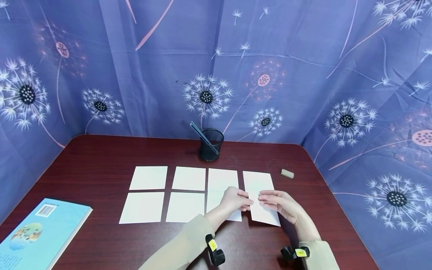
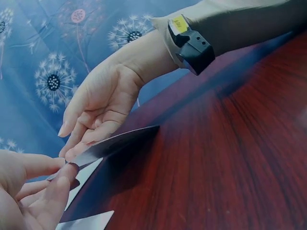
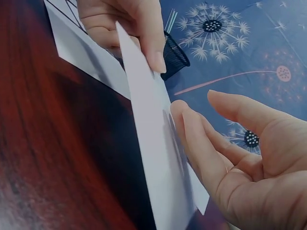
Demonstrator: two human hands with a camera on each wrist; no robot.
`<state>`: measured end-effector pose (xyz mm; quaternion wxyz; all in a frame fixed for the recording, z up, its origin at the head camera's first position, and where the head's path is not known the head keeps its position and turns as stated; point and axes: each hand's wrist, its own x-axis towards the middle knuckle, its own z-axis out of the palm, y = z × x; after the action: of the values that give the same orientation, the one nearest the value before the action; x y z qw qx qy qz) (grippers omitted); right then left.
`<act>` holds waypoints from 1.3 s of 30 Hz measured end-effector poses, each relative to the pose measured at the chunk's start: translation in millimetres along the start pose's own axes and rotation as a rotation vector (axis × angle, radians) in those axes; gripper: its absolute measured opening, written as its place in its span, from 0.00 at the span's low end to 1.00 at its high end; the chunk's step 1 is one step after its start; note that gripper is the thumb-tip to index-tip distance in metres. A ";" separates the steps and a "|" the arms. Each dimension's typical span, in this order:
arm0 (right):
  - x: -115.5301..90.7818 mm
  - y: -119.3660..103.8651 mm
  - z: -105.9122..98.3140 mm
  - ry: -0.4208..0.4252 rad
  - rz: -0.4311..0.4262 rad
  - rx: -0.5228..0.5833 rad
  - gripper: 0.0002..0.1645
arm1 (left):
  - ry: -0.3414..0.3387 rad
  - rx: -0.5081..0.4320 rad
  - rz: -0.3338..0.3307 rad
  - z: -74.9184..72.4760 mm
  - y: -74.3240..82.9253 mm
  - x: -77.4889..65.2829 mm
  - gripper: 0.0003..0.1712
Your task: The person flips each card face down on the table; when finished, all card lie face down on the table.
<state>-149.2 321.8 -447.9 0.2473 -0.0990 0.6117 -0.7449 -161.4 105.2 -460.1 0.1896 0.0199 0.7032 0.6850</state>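
A white paper card (image 1: 264,214) is tilted up off the table at the right end of the front row. My left hand (image 1: 235,198) pinches its left edge between thumb and fingers. Close against the card's other side is my right hand (image 1: 285,205), its fingers loosely bent and the thumb standing apart from them in the right wrist view. The card's shaded underside (image 2: 122,143) shows in the left wrist view. Under my left hand lies another card (image 1: 214,200), partly covered. Behind the held card is a further white card (image 1: 258,180) in the back row.
More white cards (image 1: 148,178) lie in two rows on the dark red table (image 1: 101,157). A black mesh pen cup (image 1: 210,150) with pens stands at the back. An eraser (image 1: 287,173) lies back right, a blue book (image 1: 44,232) front left. Patterned blue cloth surrounds the table.
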 end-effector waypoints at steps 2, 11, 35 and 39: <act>0.8 1.9 0.3 -0.002 0.008 -0.005 0.16 | 0.007 0.033 0.008 0.2 -1.6 -0.5 0.17; 4.4 9.7 0.1 0.009 0.030 -0.026 0.15 | 0.020 0.066 0.008 -0.1 -7.5 -3.0 0.15; 4.7 11.9 -3.3 0.041 0.072 -0.066 0.16 | -0.030 0.131 0.024 -11.0 -5.1 -6.5 0.16; 5.4 8.6 -1.6 0.057 0.083 -0.084 0.17 | -0.050 0.136 0.025 -16.0 -3.5 -7.3 0.17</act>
<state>-152.5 319.5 -457.4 0.2557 -0.0626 0.6529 -0.7102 -158.6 87.6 -461.9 0.1969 0.0587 0.7429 0.6371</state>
